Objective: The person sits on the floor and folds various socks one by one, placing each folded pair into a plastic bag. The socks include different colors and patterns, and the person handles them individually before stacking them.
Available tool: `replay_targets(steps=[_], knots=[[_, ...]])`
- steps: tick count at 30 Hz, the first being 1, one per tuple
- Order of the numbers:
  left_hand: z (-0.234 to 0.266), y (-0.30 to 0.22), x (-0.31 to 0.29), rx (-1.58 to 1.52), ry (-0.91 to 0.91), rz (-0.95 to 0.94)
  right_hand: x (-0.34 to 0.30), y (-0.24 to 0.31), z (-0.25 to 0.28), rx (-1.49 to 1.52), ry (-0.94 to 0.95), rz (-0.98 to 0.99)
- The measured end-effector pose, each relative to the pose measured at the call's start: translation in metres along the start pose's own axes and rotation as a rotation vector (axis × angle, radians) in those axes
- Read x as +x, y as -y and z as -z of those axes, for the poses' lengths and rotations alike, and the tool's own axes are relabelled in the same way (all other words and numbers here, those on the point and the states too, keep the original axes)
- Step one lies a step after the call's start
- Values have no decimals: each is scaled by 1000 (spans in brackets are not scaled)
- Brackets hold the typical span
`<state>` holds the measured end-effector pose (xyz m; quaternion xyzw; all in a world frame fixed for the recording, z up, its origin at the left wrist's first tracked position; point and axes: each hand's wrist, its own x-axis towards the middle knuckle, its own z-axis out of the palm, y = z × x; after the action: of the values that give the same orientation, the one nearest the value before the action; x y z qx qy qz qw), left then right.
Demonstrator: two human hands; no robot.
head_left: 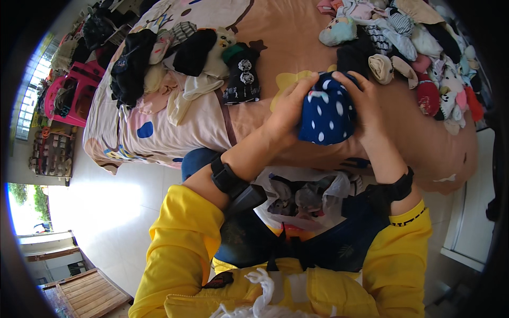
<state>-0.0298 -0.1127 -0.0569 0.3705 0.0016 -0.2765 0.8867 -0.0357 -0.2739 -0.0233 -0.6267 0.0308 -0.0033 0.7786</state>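
Note:
Both my hands grip a navy sock with white spots, bundled up over the near part of the bed. My left hand closes on its left side, and my right hand wraps its right side with the fingers over the top. To the left lies a black sock with white patterns and a green part at its far end. Just beyond my right hand is a dark folded cloth, beside a cream sock bundle.
A bed with a pink-brown patterned sheet spreads ahead. Socks and clothes lie at left; a heap of small socks is at right. A plastic bag of grey socks sits between my legs. A pink plastic stool stands far left.

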Motion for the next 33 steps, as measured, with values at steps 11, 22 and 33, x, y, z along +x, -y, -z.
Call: replay_targets(steps=[11, 22, 33], knots=[[-22, -23, -22, 565, 72, -214, 17, 43, 41, 143, -290, 475], [-15, -30, -17, 855, 205, -367, 0, 35, 34, -360, 304, 185], [-4, -27, -5, 906, 28, -367, 22, 49, 68, 63, -136, 209]])
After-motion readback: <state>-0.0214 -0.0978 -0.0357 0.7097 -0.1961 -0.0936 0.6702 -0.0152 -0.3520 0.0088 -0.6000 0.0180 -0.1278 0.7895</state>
